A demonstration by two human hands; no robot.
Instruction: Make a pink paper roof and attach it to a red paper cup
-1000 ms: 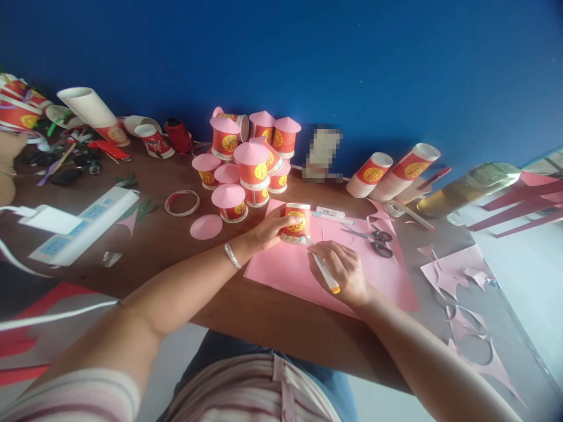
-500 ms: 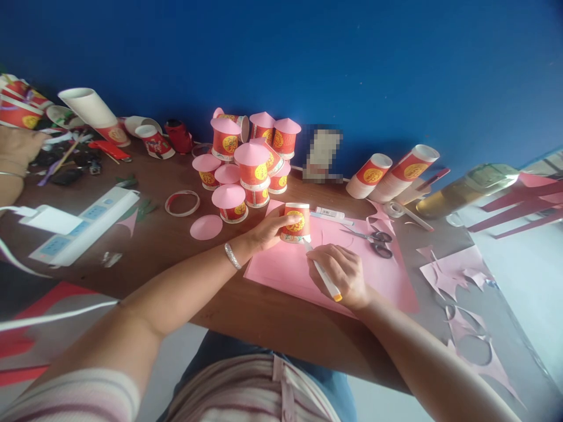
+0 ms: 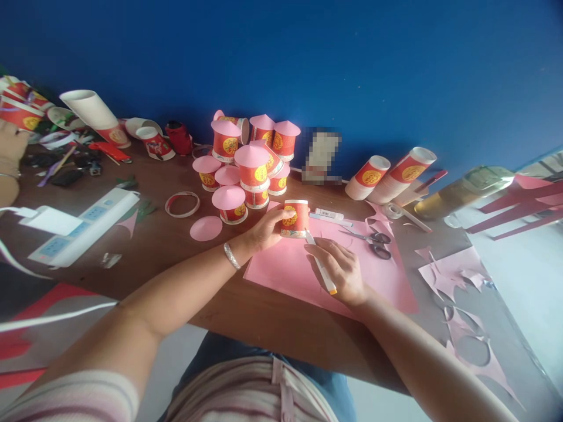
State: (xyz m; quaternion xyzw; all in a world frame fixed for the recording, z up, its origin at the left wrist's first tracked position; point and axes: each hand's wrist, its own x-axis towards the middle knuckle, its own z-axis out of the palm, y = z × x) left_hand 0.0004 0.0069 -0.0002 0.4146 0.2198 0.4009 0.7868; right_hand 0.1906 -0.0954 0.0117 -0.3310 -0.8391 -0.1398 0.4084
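Observation:
My left hand is closed round a red paper cup with a yellow emblem, held upside down over the pink paper. In my right hand is a white marker with an orange end. Its tip is at the cup's lower rim; whether it touches I cannot tell. Right of the cup, scissors with dark handles lie on the pink paper. Behind the cup rests a white marker-like stick. Several cups with pink cone tops stand to the left, beside a flat pink paper disc.
Two stacks of paper cups lean against the blue wall, near a tape roll and a gold bottle. Pink offcuts lie at the right. At the left are a power strip and another person's hand.
The cup in my left hand has turned a little, its emblem shifting left. My right hand and the marker have moved slightly with it.

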